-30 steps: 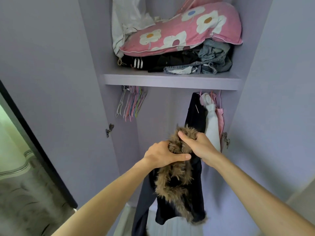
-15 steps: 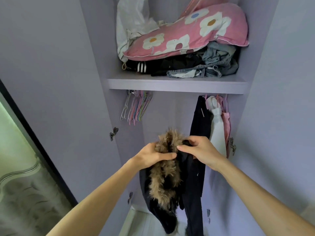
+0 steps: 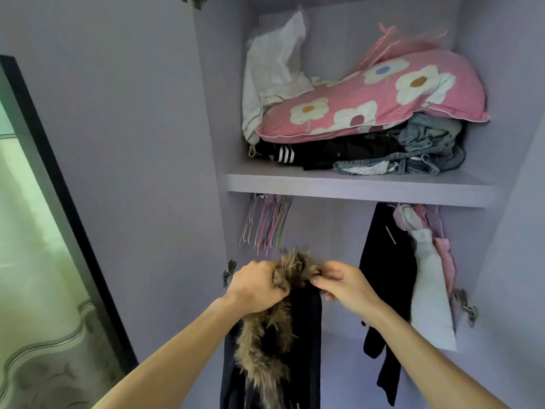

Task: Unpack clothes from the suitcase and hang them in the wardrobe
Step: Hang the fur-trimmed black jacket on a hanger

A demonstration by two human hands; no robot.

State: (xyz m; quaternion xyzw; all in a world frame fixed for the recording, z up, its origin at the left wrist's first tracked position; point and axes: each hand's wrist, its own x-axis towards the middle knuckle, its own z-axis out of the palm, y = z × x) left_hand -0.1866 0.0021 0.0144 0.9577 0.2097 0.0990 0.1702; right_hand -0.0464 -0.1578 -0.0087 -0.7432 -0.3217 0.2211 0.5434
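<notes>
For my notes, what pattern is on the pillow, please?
The pillow is pink with white flowers, head view.

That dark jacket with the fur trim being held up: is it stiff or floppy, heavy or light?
Probably floppy: the dark jacket hangs limp below the left hand and right hand. Perhaps fairly bulky, since both hands grip it. The fur trim likely makes it less slippery.

Two hands: left hand (image 3: 256,286), right hand (image 3: 345,287). One coat (image 3: 305,335). One pillow (image 3: 383,101). One shelf (image 3: 354,188). Hangers (image 3: 267,224): too bunched to count.
</notes>
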